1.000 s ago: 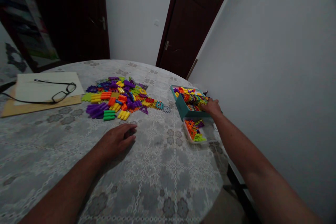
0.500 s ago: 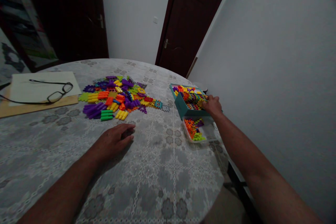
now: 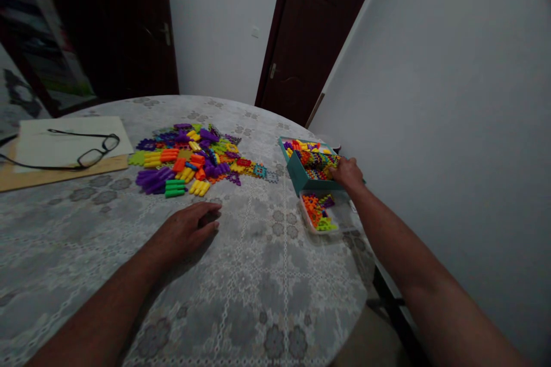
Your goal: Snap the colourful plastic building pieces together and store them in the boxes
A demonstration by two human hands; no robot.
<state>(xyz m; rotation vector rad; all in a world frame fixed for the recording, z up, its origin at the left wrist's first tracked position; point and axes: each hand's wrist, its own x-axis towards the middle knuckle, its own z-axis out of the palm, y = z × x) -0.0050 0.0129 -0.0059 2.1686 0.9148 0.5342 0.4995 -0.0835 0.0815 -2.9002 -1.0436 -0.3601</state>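
Observation:
My left hand (image 3: 189, 229) rests on the tablecloth, its thumb apart from its loosely bent fingers and nothing between them. Just beyond it lies a pile of colourful plastic building pieces (image 3: 189, 155) in purple, yellow, orange, green and blue. On the right, my right hand (image 3: 348, 173) reaches into a teal box (image 3: 297, 175) packed with small multicoloured pieces (image 3: 316, 165). Its fingers are curled down at the box's right side. Their tips are among the pieces, and what they grip is too small to make out.
A clear plastic tray (image 3: 307, 221) with orange, green and purple pieces sits in front of the box. At the left, black-framed glasses (image 3: 90, 156) lie on paper (image 3: 38, 140) over a wooden board (image 3: 107, 165). A white wall (image 3: 451, 97) rises close beyond the table's right edge.
My right hand has shifted very slightly within the box, its fingers a little lower among the pieces. My left hand and the pile have stayed put.

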